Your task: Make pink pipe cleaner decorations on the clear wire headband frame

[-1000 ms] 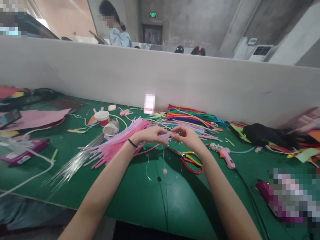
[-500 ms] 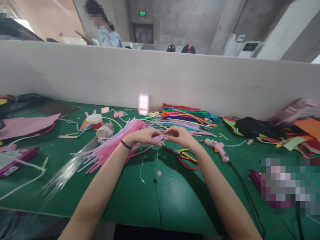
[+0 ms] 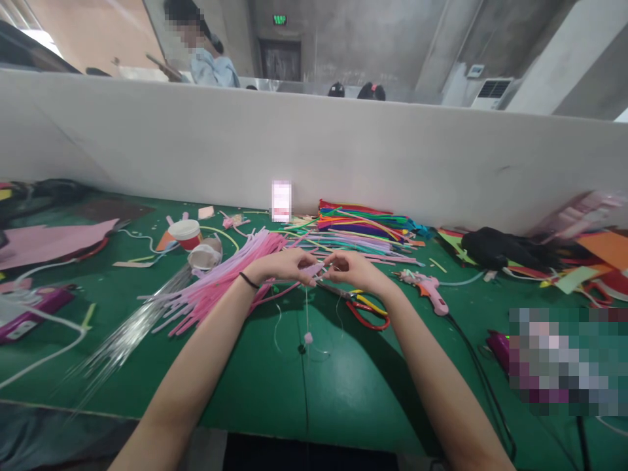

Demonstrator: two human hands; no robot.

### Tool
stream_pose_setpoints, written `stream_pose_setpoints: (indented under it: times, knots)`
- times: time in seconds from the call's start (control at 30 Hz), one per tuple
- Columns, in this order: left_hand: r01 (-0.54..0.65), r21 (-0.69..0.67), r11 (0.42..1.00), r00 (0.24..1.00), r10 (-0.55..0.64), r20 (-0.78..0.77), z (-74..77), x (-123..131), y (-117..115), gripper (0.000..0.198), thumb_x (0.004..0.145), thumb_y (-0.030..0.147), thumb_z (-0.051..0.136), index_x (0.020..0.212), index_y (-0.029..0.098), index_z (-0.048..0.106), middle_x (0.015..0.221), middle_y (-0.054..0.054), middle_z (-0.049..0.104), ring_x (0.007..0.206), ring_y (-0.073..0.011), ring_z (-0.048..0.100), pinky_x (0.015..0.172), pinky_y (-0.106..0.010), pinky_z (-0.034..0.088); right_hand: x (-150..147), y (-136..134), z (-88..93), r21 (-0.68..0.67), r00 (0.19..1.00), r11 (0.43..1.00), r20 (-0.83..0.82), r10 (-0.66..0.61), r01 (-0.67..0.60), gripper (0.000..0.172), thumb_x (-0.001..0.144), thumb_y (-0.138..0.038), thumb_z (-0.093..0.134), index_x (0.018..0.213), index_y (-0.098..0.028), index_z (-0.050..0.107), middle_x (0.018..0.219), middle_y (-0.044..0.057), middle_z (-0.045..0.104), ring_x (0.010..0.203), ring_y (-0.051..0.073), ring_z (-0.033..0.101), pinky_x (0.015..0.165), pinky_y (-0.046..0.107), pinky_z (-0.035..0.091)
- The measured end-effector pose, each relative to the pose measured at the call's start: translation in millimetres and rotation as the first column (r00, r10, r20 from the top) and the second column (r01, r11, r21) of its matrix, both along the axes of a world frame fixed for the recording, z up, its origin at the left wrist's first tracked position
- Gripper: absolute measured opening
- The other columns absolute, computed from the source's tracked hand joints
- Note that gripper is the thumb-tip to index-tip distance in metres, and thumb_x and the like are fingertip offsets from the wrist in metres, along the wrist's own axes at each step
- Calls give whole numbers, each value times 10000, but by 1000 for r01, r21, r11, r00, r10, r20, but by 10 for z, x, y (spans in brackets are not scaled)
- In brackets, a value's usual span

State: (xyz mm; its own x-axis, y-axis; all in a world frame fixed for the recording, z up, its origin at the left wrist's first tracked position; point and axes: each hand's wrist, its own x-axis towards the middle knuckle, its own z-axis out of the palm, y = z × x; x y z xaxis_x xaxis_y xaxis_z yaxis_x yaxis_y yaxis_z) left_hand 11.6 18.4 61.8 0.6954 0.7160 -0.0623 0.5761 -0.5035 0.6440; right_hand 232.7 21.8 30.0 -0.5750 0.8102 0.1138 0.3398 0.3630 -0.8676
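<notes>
In front of me, a small pale purple fuzzy piece (image 3: 310,269) is pinched in my left hand (image 3: 289,265). My right hand (image 3: 350,269) is closed at its right end, fingertips together on a part too small to make out. From the piece hangs a thin thread with a little pale pink ball (image 3: 308,338) at its lower end, just above the table. Fine clear strands curve down on both sides. Below my right hand lie scissors (image 3: 369,311) with red and yellow handles. Pink and purple pipe cleaners (image 3: 220,281) lie beside my left wrist.
Silvery strands (image 3: 132,320) and two paper cups (image 3: 185,234) are at the left. Multicoloured pipe cleaners (image 3: 363,222) lie behind my hands. A pink glue gun (image 3: 432,293) with its cable is at the right. A lit phone (image 3: 281,201) leans on the white partition (image 3: 196,144).
My right fingers have shifted slightly on the piece and bent more. The hanging ball has swung a little to the left. The view has tipped slightly.
</notes>
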Motion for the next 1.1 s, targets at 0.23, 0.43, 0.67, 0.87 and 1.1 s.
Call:
stream_pose_setpoints:
  times: [0.23, 0.43, 0.67, 0.87, 1.1]
  knots:
    - [50, -88, 995, 999, -51, -7, -24, 5, -4, 224, 727, 354, 700, 821, 161, 636, 739, 9, 584, 651, -137, 534, 572, -245, 353, -47, -26, 33, 20, 997, 998, -61, -52, 53, 271, 698, -208, 715, 958, -172, 651, 783, 4, 671, 701, 139, 617, 666, 273, 495]
    - [72, -332, 940, 994, -42, 98, -41, 11, -9, 213, 762, 337, 688, 848, 158, 610, 795, -7, 662, 713, -165, 666, 681, -275, 480, -32, -12, 84, -66, 978, 997, -198, -60, 48, 364, 675, -180, 756, 1020, -167, 643, 975, 55, 688, 795, 140, 649, 759, 297, 531]
    - [13, -352, 936, 992, 32, 122, -35, 11, -17, 189, 805, 337, 654, 830, 152, 628, 822, -30, 702, 649, -142, 670, 678, -282, 512, -60, -2, 59, -361, 880, 924, -390, -273, 127, 405, 608, -217, 837, 973, -168, 668, 874, 47, 730, 808, 165, 694, 800, 316, 553]
    - [24, -361, 932, 992, 22, 125, -7, 36, -50, 196, 802, 346, 659, 826, 153, 630, 806, -23, 699, 633, -135, 661, 661, -264, 508, -118, -14, 9, -473, 860, 878, -415, -297, 75, 360, 580, -250, 869, 886, -148, 710, 787, 41, 740, 747, 156, 699, 797, 311, 564]
    - [5, -296, 955, 992, 32, 119, 2, 14, -56, 250, 844, 387, 632, 844, 138, 661, 725, -27, 697, 606, -114, 629, 622, -229, 459, -158, -70, 44, -527, 823, 846, -445, -353, 78, 368, 558, -245, 891, 863, -151, 708, 831, 51, 755, 791, 166, 714, 865, 315, 562]
